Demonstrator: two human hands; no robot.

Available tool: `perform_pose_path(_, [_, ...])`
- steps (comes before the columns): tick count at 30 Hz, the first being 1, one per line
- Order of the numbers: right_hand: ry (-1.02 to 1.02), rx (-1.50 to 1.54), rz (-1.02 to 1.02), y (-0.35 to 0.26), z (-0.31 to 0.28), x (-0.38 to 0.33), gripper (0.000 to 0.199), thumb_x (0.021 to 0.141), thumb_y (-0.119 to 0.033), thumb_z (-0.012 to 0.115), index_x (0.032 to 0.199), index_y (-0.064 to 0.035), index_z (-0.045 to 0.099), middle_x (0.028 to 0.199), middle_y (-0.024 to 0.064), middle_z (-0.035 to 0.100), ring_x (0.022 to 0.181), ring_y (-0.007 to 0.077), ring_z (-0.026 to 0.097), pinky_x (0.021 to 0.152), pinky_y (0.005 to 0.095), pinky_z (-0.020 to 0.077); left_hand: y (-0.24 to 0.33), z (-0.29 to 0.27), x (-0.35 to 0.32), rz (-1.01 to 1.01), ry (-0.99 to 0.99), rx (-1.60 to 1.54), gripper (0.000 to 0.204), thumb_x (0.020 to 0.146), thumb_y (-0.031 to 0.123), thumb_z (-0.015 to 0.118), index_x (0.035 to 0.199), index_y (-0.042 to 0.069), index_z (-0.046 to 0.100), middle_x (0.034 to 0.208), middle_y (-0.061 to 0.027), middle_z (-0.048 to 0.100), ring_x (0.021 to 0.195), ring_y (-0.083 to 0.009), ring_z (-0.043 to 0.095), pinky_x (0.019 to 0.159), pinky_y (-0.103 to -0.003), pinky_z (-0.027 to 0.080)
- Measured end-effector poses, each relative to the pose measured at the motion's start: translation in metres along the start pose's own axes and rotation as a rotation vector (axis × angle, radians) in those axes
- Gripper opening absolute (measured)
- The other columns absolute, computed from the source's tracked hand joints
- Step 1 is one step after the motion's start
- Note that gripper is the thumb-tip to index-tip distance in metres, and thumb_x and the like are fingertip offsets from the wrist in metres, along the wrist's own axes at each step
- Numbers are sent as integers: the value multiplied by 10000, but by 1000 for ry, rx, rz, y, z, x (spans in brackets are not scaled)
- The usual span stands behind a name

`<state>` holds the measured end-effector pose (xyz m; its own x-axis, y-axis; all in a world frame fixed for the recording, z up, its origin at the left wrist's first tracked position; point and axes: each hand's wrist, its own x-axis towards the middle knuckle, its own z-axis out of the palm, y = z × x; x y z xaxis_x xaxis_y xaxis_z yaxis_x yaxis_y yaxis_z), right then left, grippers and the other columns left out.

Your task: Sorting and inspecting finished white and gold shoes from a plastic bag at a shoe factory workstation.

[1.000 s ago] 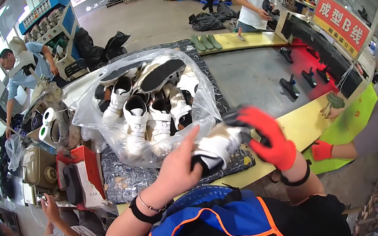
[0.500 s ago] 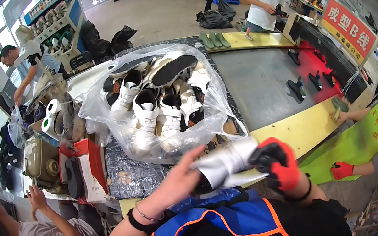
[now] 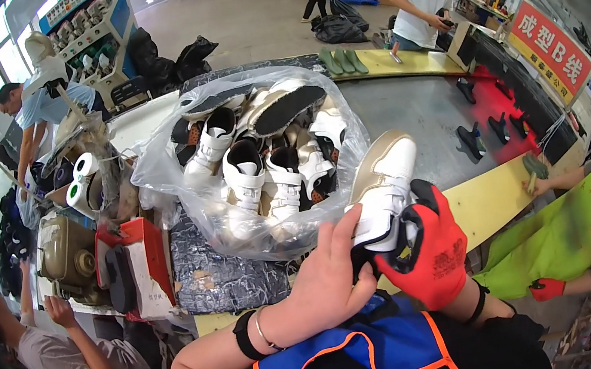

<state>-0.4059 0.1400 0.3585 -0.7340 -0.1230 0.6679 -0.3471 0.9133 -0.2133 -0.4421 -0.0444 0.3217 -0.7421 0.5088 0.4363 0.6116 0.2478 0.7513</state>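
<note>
Between my two hands is a white shoe (image 3: 385, 176) with strap fastenings and a tan edge round the toe, its toe pointing up and away. My bare left hand (image 3: 327, 274) lies against its left side near the heel, fingers and thumb closed about it. In a red glove with black fingers, my right hand (image 3: 430, 252) grips the collar from the right; part of the dark opening is hidden behind the fingers. Just beyond lies a clear plastic bag (image 3: 161, 166), open at the top and full of similar white shoes (image 3: 241, 177).
A conveyor belt (image 3: 406, 112) carrying several dark shoe pieces (image 3: 471, 141) runs at the right, edged by yellow boards (image 3: 487, 206). To the left stand a red box (image 3: 148, 235) and a beige machine (image 3: 64, 255). Co-workers are on both sides; one gloved hand (image 3: 548, 289) holds green material.
The shoe has swung from lying sideways to toe up and away. My left hand has shifted right to its heel end, and my right hand now grips the collar.
</note>
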Motion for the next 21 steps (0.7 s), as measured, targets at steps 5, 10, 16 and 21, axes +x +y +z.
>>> perform_pose_path(5, [113,136,-29,27,-13,12,335,702,-44,669,1022,30,600,852,174,645,701,323,657,636,371,525,-8,-12,15,198,162,336,629,804,110,621,1376,-10,390,1145,-270,485,900,-397,611,758,-451,525])
perform_pose_path(10, [140,27,-168,11,1,37,408,667,-142,742,1016,17,602,813,133,620,607,314,612,528,379,490,-7,-12,22,713,217,521,308,796,83,641,1083,-24,610,1047,-216,596,902,-306,627,754,-370,535])
perform_pose_path(16, [-50,425,-348,-11,38,86,420,713,-187,762,1058,4,615,878,131,654,627,289,622,554,374,496,-37,-36,24,148,450,996,222,775,107,666,978,24,633,852,-126,566,678,-249,585,559,-363,494])
perform_pose_path(21, [-362,651,-47,27,112,153,460,761,-305,757,1132,-81,604,1060,161,643,953,327,633,801,381,502,-60,-110,-14,-246,659,650,220,908,119,621,1035,-60,631,857,-135,682,674,-185,625,596,-301,482])
